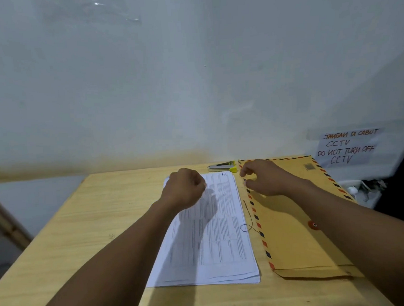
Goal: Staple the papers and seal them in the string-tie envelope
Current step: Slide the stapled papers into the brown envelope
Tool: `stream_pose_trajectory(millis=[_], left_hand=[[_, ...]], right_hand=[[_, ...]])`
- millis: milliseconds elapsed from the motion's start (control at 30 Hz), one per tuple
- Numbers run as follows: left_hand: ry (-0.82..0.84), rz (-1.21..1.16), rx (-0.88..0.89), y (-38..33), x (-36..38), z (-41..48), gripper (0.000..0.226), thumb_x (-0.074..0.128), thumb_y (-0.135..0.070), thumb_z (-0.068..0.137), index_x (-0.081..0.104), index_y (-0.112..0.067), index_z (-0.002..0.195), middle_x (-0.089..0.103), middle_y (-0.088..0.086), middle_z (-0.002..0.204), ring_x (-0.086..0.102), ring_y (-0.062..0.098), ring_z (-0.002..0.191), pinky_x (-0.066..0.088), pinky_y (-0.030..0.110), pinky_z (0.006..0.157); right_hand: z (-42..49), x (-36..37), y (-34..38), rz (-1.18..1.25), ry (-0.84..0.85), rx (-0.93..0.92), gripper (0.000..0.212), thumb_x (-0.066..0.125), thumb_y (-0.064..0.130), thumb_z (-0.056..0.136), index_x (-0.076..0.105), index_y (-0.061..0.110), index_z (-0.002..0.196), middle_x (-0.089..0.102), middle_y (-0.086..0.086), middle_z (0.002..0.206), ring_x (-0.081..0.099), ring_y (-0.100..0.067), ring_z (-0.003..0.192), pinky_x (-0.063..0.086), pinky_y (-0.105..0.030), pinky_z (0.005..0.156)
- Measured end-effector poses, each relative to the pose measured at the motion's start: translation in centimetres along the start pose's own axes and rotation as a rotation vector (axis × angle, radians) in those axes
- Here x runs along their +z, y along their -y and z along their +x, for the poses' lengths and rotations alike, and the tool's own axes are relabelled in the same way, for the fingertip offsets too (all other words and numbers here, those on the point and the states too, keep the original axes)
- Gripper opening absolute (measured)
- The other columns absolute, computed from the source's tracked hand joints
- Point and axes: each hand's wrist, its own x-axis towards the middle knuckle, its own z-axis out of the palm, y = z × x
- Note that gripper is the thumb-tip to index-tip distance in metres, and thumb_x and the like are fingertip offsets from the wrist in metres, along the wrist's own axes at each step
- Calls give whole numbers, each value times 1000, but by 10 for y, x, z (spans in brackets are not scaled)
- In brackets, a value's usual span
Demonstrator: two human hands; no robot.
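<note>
Hovering beside the stapler (221,167), my right hand (263,177) has loosely curled, empty fingers. My left hand (184,189) is fisted above the papers (214,234). Stapling seems not yet begun, so I must grip the stapler next.

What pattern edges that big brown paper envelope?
Alternating red and dark-blue stripes border the brown paper envelope; head view.

Bare forearms lead to left hand (185,187) and right hand (264,177)
</note>
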Motion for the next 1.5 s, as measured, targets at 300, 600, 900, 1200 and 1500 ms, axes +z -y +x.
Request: stream_pose_trajectory(millis=[300,600,900,1200,1500], left_hand=[[-22,1,-341,66,-19,13,43,69,-34,88,64,-16,126,61,7,135,58,25,121,47,28,91],[-66,-350,-382,74,-18,17,24,79,-19,84,71,-11,105,65,5,120,60,22,98,46,27,77],[-15,-584,-333,78,-33,-3,24,64,5,91,77,-13,100,53,9,142,62,30,114,54,37,96],[-267,-1077,-286,44,-90,-6,27,61,10,92,73,-2,114,55,6,145,63,27,113,46,46,109],[6,-1115,-179,20,-116,-23,29,67,-1,92,72,-9,119,69,5,125,73,13,101,59,20,78]], right_hand=[[39,41,35,-52,98,189,30,60,27,84,55,17,111,56,-2,113,57,-23,100,46,-31,71],[40,57,47,71,61,344,42,66,16,82,56,7,121,54,-16,129,59,-32,111,53,-39,77],[25,54,60,457,-51,333,14,72,12,82,67,14,95,59,-2,118,53,-22,113,48,-32,84],[4,10,74,1065,254,222,15,72,10,85,62,14,96,70,-9,111,69,-30,95,58,-46,84],[-11,-51,103,1096,-151,140,18,63,-2,92,65,2,109,70,-17,110,71,-27,81,63,-41,71]])
